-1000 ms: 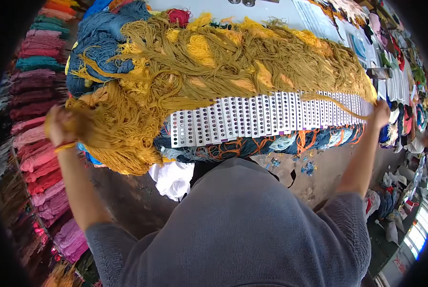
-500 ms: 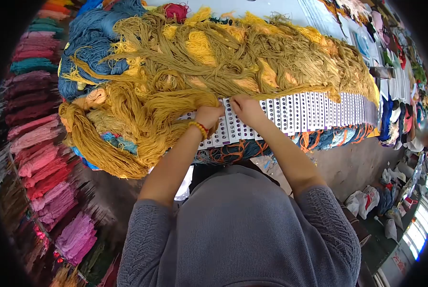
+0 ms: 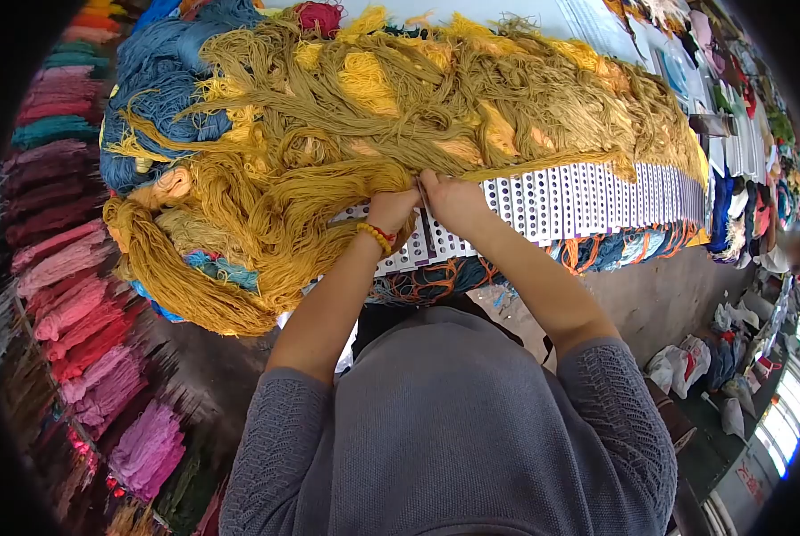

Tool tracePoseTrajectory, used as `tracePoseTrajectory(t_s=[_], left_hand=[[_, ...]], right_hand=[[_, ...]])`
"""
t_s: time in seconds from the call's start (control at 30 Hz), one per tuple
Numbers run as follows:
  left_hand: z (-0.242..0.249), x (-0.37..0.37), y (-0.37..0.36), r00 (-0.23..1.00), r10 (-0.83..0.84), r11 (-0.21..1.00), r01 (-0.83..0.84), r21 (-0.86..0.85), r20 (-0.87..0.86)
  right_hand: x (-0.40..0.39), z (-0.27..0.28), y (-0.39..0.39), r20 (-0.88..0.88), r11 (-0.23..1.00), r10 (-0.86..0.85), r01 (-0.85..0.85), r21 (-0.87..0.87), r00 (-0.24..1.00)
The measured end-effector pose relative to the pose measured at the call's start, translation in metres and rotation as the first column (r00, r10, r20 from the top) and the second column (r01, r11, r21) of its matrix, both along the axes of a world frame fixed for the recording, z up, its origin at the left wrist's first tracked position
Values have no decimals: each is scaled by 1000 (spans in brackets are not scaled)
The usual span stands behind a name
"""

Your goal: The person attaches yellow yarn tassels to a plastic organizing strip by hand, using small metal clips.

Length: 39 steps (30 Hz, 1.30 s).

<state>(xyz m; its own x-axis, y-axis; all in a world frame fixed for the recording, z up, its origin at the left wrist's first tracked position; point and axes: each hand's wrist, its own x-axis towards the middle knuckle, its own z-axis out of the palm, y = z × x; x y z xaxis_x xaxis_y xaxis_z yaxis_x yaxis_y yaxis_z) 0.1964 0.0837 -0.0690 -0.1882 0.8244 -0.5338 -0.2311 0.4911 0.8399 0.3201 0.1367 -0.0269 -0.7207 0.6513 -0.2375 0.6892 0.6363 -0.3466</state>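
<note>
Crossing the workshop floor (image 3: 614, 295) with a pale worktable (image 3: 543, 20), and lining the left side with pink and red hanks (image 3: 69, 308). Spreading a broad olive-and-yellow yarn pile (image 3: 516, 103) crosswise over the table, and bordering blue yarn (image 3: 159, 80) at its left end. Following the pile's near edge with a row of white perforated cards (image 3: 561, 201); aligning the row's long axis left to right, pointing each narrow card away from the body, and overlying dark, orange-flecked yarn (image 3: 444, 281). Gathering a mustard yarn bundle (image 3: 328, 192) over the row's left end, extending leftward from the left hand (image 3: 393, 212) and lying nearer to it than to the right hand (image 3: 456, 207). Clamping the left hand around the bundle's right end. Drawing the right fingertips together just beside it, at the cards' upper edge; concealing any card or thread between them. Running a thin mustard strand (image 3: 552, 164) along that upper edge, rightward of both hands. Encircling the left wrist with a beaded bracelet (image 3: 376, 236).
</note>
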Motion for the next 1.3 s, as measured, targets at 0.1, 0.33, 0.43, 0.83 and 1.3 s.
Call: tracePoseTrajectory(t_s=[0.1, 0.33, 0.43, 0.83, 1.3], left_hand=[[4, 0, 0, 998, 21, 997, -25, 67, 66], [-30, 0, 3, 963, -77, 992, 99, 74, -259], [1, -13, 2, 808, -408, 912, 386, -141, -426], [12, -22, -6, 921, -239, 937, 135, -322, -308], [54, -21, -17, 837, -145, 975, 213, -70, 527]], right_hand=[[1, -4, -1, -16, 999, -1, 1, 39, 1000], [1, -20, 8, -216, 915, -319, 241, -323, 923], [3, 5, 0, -93, 884, -378, 330, -331, 921], [13, -8, -3, -133, 833, -451, 362, -418, 883], [15, -14, -27, -574, 963, -254, 258, -76, 778]])
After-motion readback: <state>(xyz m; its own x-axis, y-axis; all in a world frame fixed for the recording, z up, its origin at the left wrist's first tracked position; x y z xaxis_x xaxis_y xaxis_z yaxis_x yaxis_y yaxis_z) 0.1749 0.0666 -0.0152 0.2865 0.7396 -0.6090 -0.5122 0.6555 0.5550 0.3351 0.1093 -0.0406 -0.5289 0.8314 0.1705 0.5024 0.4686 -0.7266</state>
